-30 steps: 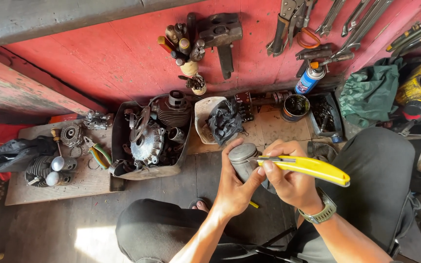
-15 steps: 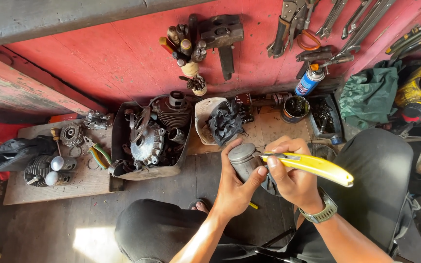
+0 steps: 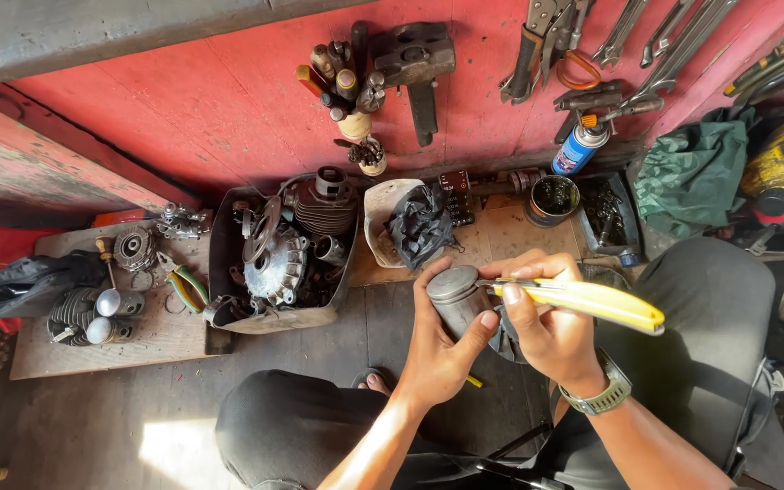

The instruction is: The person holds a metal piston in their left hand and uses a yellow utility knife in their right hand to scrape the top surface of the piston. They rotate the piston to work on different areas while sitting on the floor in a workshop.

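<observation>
Leftmost, on a wooden board on the floor, lie a finned cylinder, a round toothed part and green-handled pliers. Just beside it, a cut-open dark container holds an engine casing and other greasy parts. Further right a pale scoop-shaped tray holds a black rag, with a spray can and wrenches against the red wall.

Between the knees, the left hand is wrapped around a grey metal piston, thumb over its near side and fingers on the far side, crown tilted up toward the camera. It looks like solid metal: stiff, fairly heavy for its size, and probably oily, so a slippery thing that wants a full wrap around the skirt, as it has now, not a fingertip pinch. The upper edge by the ring grooves is the part I would leave free, since that is where the tool is working.

Right of it, the right hand, a watch on its wrist, is clenched around a yellow utility knife, its metal front end touching the piston's side near the crown. The knife is light and rigid; its thin blade would be the fragile piece, likely to snap if levered sideways, and it could skid off smooth metal toward the left thumb.
</observation>
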